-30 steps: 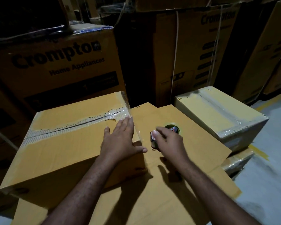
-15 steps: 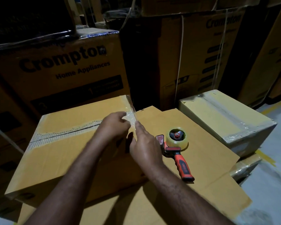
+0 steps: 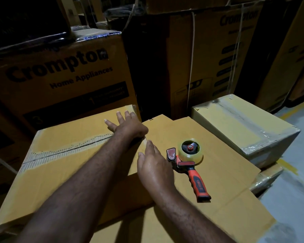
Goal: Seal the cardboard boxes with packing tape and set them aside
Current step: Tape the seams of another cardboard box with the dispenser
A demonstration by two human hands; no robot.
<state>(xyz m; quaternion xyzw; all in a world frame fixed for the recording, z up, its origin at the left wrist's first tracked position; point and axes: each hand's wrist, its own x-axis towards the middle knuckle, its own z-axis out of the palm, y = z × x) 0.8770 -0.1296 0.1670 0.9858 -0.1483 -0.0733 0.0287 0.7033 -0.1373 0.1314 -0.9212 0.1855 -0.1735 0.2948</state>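
**Cardboard box (image 3: 60,163) left, tape dispenser (image 3: 188,163) right**

The box's taped seam (image 3: 68,149) runs left to right. The left hand (image 3: 128,127) presses flat, fingers spread, on the far right corner. The right hand (image 3: 154,165), fingers straight, lies at the right edge, nearer the dispenser just beside it.

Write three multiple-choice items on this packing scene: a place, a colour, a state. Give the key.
1. Where does the tape dispenser lie?
A. On the flat cardboard, right of the right hand.
B. On the floor.
C. In a hand.

2. What colour is its handle?
A. Blue.
B. Red and black.
C. Green.

3. How is the left hand?
A. Clenched.
B. Gripping the dispenser.
C. Flat on the box, fingers spread.

Key: 1A, it rests on the cardboard beside that hand; 2B, red grip with black inlay; 3C, palm down on the box top.
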